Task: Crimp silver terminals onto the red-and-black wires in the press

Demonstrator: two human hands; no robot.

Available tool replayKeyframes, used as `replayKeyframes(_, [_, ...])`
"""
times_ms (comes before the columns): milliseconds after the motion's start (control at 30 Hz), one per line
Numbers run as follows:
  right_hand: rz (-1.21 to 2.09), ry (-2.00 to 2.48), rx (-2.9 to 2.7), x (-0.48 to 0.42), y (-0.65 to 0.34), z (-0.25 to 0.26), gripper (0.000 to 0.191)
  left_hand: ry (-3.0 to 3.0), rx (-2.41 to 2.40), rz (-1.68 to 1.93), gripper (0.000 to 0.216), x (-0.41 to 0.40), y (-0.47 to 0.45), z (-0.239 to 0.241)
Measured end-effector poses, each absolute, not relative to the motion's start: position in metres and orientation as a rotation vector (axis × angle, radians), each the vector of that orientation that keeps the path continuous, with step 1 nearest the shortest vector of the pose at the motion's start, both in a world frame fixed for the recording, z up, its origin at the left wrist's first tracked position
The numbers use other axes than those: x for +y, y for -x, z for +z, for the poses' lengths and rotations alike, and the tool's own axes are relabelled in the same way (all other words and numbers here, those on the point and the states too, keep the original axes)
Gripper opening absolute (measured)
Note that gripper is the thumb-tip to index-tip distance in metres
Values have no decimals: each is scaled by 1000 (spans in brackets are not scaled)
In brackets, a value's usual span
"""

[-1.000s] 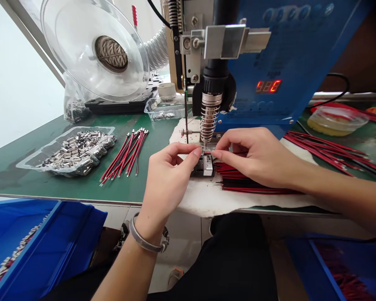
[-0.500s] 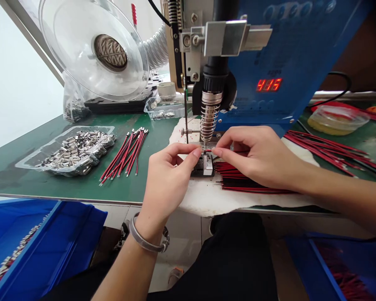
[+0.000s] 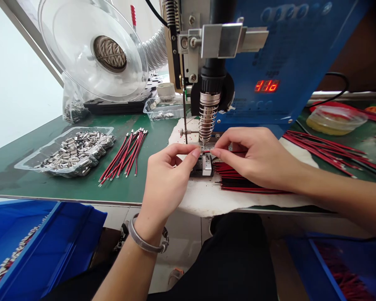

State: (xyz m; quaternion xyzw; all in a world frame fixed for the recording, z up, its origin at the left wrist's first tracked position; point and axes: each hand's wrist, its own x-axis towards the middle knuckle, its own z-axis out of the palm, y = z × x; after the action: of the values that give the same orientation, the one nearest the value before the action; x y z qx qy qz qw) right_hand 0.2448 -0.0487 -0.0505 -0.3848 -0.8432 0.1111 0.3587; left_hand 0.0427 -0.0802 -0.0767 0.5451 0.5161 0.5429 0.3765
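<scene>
Both my hands meet under the coiled tip of a soldering head (image 3: 207, 117) on a blue machine (image 3: 288, 54). My right hand (image 3: 253, 156) pinches a thin red-and-black wire, its end lying on a small metal fixture (image 3: 207, 165). My left hand (image 3: 167, 177) has thumb and forefinger pressed together at the fixture's left side; what it holds is too small to make out. A pile of red-and-black wires (image 3: 247, 182) lies under my right hand on a white cloth (image 3: 203, 198).
A clear tray of small metal sleeves (image 3: 72, 150) and a bunch of short wires (image 3: 125, 152) lie left on the green bench. A clear solder spool (image 3: 94, 50) stands behind. More wires (image 3: 329, 150) lie right. Blue bins (image 3: 40, 246) sit below the bench edge.
Both hands have stayed at the fixture with hardly any shift. The red number on the machine's display has changed.
</scene>
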Motion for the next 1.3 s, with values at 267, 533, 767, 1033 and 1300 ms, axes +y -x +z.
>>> replayKeyframes(267, [273, 992, -2189, -48, -245, -50, 17, -1396, 1335, 1383, 24, -81, -43, -76])
replayKeyframes(533, [194, 969, -2212, -47, -245, -51, 16, -1400, 1335, 1385, 23, -82, -43, -76])
replayKeyframes(767, [213, 981, -2207, -49, -244, -50, 17, -1390, 1324, 1386, 25, -81, -43, -76])
replayKeyframes(1033, [225, 1011, -2214, -49, -245, -49, 17, -1388, 1341, 1374, 27, -82, -43, -75])
replayKeyframes(1300, [218, 992, -2213, -49, -245, -49, 18, -1382, 1351, 1370, 27, -83, -43, -74])
